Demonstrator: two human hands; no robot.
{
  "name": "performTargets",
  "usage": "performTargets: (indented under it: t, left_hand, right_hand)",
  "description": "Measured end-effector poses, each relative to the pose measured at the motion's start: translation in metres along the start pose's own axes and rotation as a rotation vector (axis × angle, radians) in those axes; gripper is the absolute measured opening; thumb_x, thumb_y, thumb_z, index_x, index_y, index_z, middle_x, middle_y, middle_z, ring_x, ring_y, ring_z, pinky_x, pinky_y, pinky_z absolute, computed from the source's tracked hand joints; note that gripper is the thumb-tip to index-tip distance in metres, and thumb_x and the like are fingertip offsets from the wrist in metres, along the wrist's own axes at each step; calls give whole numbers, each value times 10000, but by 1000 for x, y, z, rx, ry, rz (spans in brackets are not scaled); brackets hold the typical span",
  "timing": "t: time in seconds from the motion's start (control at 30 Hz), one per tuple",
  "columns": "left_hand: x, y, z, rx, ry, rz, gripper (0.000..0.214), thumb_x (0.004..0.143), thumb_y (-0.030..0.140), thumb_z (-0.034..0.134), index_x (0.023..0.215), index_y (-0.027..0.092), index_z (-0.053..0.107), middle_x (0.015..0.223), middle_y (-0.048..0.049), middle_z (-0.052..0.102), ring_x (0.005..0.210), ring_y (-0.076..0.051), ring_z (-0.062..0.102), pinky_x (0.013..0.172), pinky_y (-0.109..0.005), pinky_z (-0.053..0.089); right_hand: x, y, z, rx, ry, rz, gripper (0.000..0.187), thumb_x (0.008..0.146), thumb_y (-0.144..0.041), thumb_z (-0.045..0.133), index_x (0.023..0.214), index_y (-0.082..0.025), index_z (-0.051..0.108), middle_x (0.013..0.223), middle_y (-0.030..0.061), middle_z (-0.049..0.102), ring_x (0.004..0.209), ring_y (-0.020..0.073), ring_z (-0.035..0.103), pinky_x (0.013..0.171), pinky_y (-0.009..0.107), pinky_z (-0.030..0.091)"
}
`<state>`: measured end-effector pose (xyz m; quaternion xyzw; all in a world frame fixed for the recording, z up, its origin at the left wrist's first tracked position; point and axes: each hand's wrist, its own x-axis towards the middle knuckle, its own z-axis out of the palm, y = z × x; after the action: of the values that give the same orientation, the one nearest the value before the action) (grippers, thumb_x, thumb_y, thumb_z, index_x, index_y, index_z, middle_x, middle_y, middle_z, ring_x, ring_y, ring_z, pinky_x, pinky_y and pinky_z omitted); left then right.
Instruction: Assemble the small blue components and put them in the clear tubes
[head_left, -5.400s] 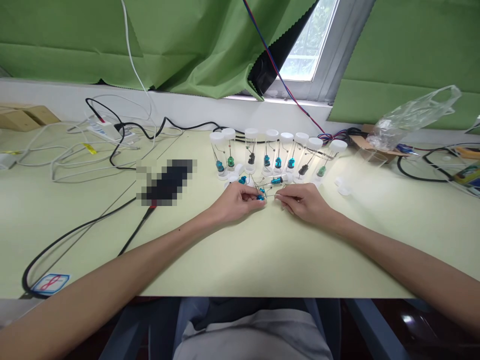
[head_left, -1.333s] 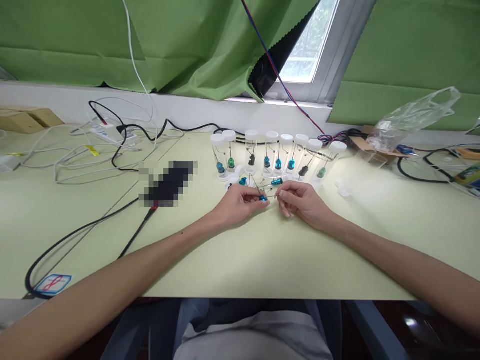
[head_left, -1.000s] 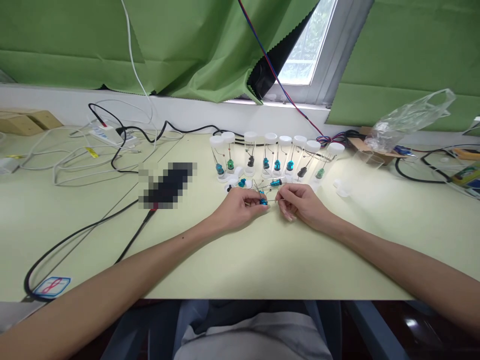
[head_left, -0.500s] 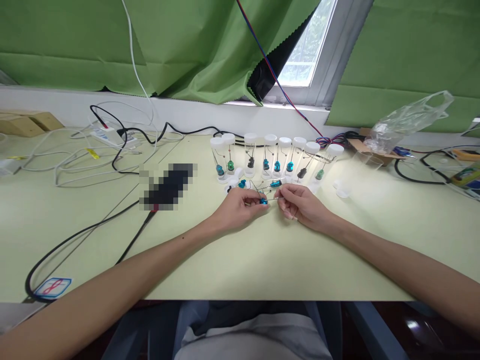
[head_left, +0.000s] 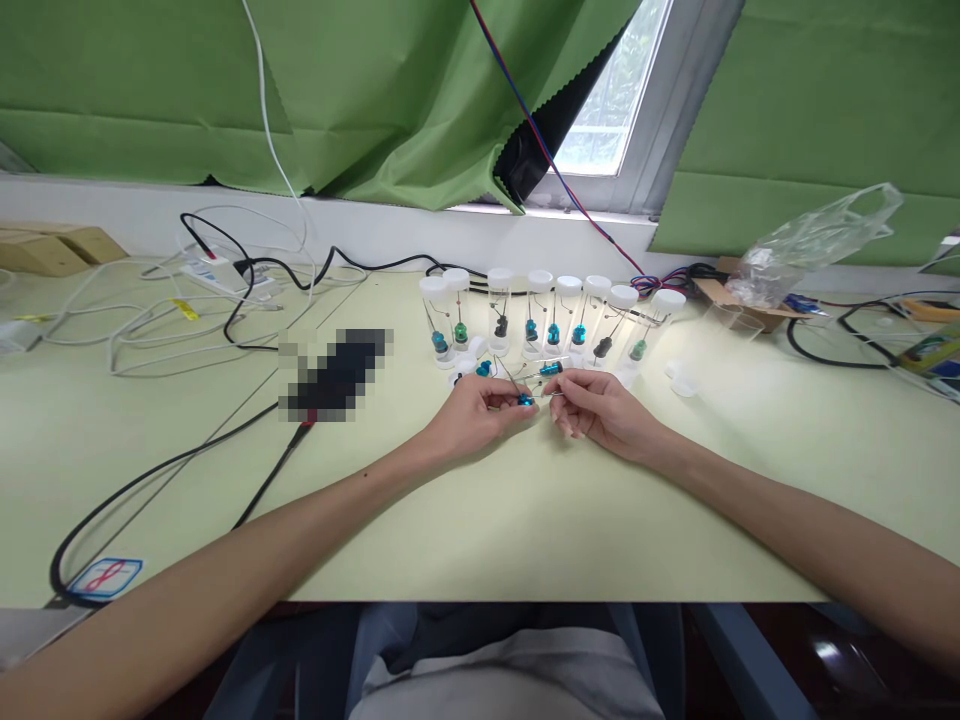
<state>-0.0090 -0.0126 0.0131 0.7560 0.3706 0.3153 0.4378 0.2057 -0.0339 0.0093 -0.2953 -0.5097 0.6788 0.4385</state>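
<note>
Between the thumb and fingers of my left hand (head_left: 480,415) is a small shiny blue metal part (head_left: 526,399), with a thin wire rising from it. My right hand (head_left: 611,412) is closed in a pinch just to the right, on a thin metal wire (head_left: 553,393) that points toward the blue part. Whether the wire touches that part, I cannot tell. Just beyond my fingertips lie another blue part (head_left: 551,369) and a blue piece (head_left: 484,369) further left. Several clear tubes with white caps (head_left: 539,277) stand behind, holding small blue, green and black wired parts.
A pixelated dark object (head_left: 341,375) with a black cable lies to the left. White cables and a power strip (head_left: 217,268) are at the back left. White caps (head_left: 681,378) lie right of the tubes. An open cardboard box (head_left: 750,310) holds a plastic bag (head_left: 814,245).
The wire in my right hand has shifted slightly in angle, and my right fingertips have moved a little. My left hand keeps its hold on the blue part.
</note>
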Motion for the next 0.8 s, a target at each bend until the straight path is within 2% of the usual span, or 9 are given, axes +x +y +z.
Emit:
performTargets:
  t: [0.23,0.47,0.6,0.8]
  left_hand:
    - [1,-4,2,4,39,24,290,814,406,686,836,125,749,627,10,537,567,-89,377,518,-241,310]
    - [1,-7,4,88,130,91,287,814,405,688,886,138,765,692,-15,619,633,-122,488,577,-247,398]
    - [0,-6,5,125,154,122,275,825,385,675,910,140,764,787,-50,689,679,-145,553,611,-259,447]
    - [-3,-2,5,197,134,146,227,854,332,649,916,152,773,781,-44,701,656,-131,543,605,-254,424]
  right_hand:
    - [-2,2,2,-243,32,-98,336,933,-480,610,1020,-157,645,683,39,710,495,127,618,466,235,483]
    - [-4,-1,7,-361,44,-91,352,944,-521,564,1036,-182,594,640,24,709,453,122,583,467,241,489]
    - [-5,-1,9,-295,35,-57,301,945,-483,580,1043,-199,559,626,14,710,425,113,563,424,215,445]
    - [-3,-2,8,-4,-1,59,255,901,-395,668,1026,-195,570,630,2,704,409,83,515,374,173,355]
